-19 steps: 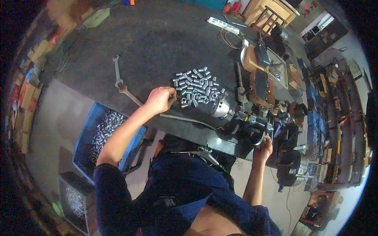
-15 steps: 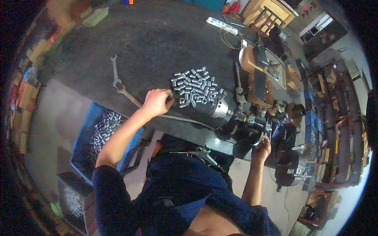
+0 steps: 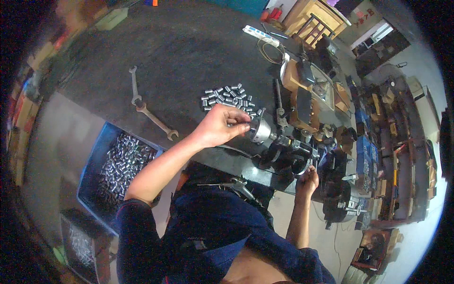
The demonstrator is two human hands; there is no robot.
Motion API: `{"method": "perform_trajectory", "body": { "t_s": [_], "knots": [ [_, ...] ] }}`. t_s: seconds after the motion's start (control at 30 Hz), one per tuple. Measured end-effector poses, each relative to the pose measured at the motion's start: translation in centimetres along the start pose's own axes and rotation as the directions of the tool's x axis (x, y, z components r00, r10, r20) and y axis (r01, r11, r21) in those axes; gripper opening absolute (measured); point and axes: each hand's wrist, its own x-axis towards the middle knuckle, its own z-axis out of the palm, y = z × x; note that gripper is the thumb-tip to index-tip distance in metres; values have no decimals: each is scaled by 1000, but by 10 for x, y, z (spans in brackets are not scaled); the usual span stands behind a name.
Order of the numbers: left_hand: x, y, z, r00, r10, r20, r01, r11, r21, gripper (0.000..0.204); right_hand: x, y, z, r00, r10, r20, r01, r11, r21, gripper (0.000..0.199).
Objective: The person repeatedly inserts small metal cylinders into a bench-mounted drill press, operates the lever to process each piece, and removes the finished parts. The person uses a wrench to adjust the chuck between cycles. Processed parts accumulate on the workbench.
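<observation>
- Here's the left hand (image 3: 224,125) right at the face of the round metal chuck (image 3: 261,130), thumb and fingertips drawn together; whether a part sits between them, I can't tell.
- Over on the other side, the right hand (image 3: 309,180) curls its fingers at the far end of the dark spindle unit (image 3: 302,150); what it grips there is hidden.
- The small metal sleeves (image 3: 228,98) lie heaped on the dark bench (image 3: 175,52), just beyond the left hand and near the chuck.
- The step in hand looks like seating or removing a sleeve at the chuck, one hand per end.
- Next move, by my reading: it calls for lining up the piece squarely, the right hand working the far end, and left fingertips kept clear of the jaws.
</observation>
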Motion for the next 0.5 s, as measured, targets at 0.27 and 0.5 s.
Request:
{"method": "perform_trajectory", "body": {
  "t_s": [0.27, 0.5],
  "knots": [
    [6, -1, -2, 998, 28, 48, -30, 999, 27, 17, -29, -29, 22, 999, -35, 11, 36, 996, -84, 20],
    [8, -3, -8, 999, 43, 2, -43, 999, -13, 15, -3, -75, 56, 966, -127, 225, 154, 982, -109, 28]
  ]
}}
